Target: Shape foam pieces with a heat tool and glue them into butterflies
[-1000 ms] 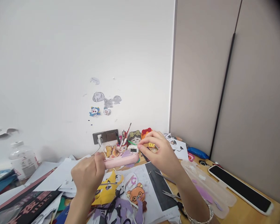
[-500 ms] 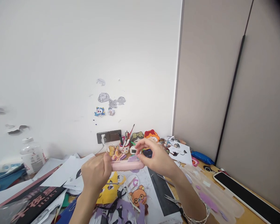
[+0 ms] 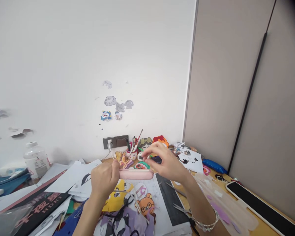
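Observation:
My left hand (image 3: pixel 104 177) is wrapped round one end of a long pink bar-shaped object (image 3: pixel 136 174), held level above the cluttered desk. Its rounded far end points right; what kind of thing it is, I cannot tell. By that end hovers my right hand (image 3: pixel 163 160), fingers curved and thumb apart from the forefinger, with nothing visible between them. Just behind the pink object shows a red-and-green cutout (image 3: pixel 142 165). Below lie a brown bear cutout (image 3: pixel 146 206), a yellow sheet with holes (image 3: pixel 116 200) and purple cut scraps (image 3: pixel 135 221).
Scissors (image 3: pixel 182 209) lie near my right forearm. A cup of pens and brushes (image 3: pixel 132 154) stands by the wall socket (image 3: pixel 109 143). Papers (image 3: pixel 64 180) and a clear bottle (image 3: pixel 36 160) are at left; a tablet-like black panel (image 3: pixel 263 209) lies at right.
The purple piece that was on the pink object by my right fingers no longer shows there. The red-and-green cutout behind is now visible. My right fingers have spread slightly.

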`<state>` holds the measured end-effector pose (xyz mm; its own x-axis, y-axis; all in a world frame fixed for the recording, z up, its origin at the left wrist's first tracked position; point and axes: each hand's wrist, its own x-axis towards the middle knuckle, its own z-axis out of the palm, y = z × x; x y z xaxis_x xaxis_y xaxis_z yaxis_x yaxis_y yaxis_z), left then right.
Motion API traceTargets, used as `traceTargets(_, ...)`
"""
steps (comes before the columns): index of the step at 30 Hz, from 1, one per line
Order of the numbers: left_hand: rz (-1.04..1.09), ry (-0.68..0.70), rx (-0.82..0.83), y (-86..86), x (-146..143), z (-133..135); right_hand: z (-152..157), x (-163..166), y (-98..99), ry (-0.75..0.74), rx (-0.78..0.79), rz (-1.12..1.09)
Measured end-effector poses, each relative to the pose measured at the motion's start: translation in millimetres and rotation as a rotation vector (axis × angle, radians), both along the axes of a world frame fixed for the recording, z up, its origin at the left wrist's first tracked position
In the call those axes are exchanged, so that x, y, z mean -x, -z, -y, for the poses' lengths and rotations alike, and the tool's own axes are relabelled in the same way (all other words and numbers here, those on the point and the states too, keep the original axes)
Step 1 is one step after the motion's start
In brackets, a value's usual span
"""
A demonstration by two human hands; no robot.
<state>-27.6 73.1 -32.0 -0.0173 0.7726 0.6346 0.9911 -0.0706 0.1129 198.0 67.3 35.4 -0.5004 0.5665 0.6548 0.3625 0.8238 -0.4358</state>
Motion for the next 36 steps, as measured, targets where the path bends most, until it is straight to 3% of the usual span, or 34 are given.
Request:
traceTargets(4, 0.041, -0.086, 0.132, -4.4, -1.3, -0.3, 5.4, -6.2, -2.8, 0.102, -0.017, -0.128)
traceTargets(7, 0.087, -0.087, 0.205, -7.2, -4.2, 0.1, 17.4, -9.3, -7.8, 0.120, -0.022, -0.102)
traceTargets(12, 0.260, -0.084, 0.269, -8.0, -1.7, 0.1, 42.2, -8.5, -7.8, 0.063, 0.105, 0.273)
traceTargets(16, 0.507, -0.019, 0.320, -1.2, -0.6, -9.5, 41.1, 9.5, 26.0, -0.005, 0.320, 0.611)
traceTargets(18, 0.661, 0.048, 0.351, 3.6, -7.2, -16.8, 30.6, 27.1, 51.5, -0.046, 0.516, 0.447)
traceTargets(20, 0.813, 0.118, 0.354, 7.8, -18.8, -22.9, 17.2, 46.0, 74.3, -0.216, 0.858, 0.020)
traceTargets(21, 0.884, 0.155, 0.341, 9.4, -25.5, -24.8, 10.7, 54.2, 83.0, -0.250, 0.897, -0.079)
traceTargets(24, 1.070, 0.309, 0.278, 12.1, -44.7, -25.0, -4.2, 68.4, 95.6, -0.262, 0.897, -0.279)
traceTargets(29, 1.239, 0.528, 0.216, 16.3, -61.3, -20.8, -19.2, 66.1, 100.1, -0.189, 0.900, -0.552)
traceTargets(36, 1.149, 0.463, 0.069, 35.6, -51.8, -16.4, -43.2, 41.9, 105.4, -0.177, 0.968, -0.769)
